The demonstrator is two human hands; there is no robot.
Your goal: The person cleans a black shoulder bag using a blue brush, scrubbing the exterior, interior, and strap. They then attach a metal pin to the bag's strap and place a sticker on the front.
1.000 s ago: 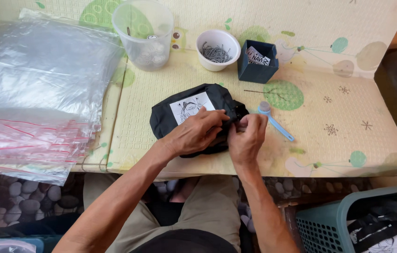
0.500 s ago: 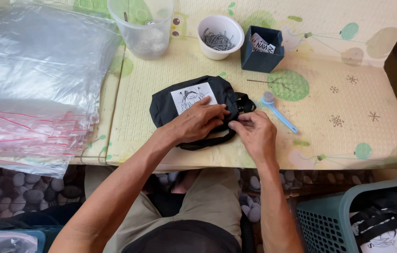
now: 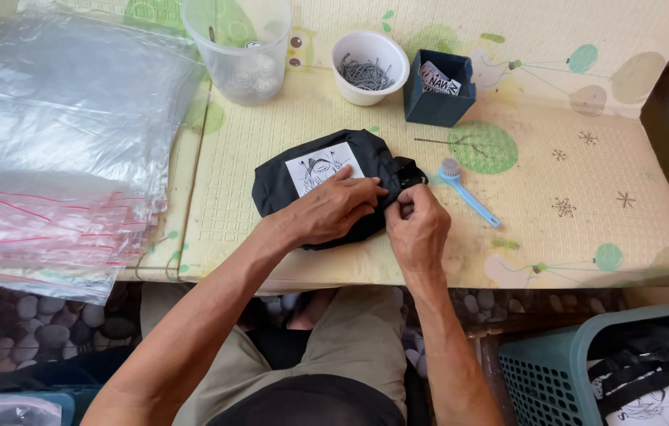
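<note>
At frame centre on the bench [image 3: 587, 237], the left hand [image 3: 327, 211] now lies flatter on the folded black pouch [image 3: 279, 185] while the right hand [image 3: 417, 229] stays pinched shut on its right end, beside a blue brush [image 3: 469, 193].

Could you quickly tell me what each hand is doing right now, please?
Left hand: fingers pressed flat on the black fabric pouch, holding it down.
Right hand: fingers pinched shut on the pouch's right end.
</note>
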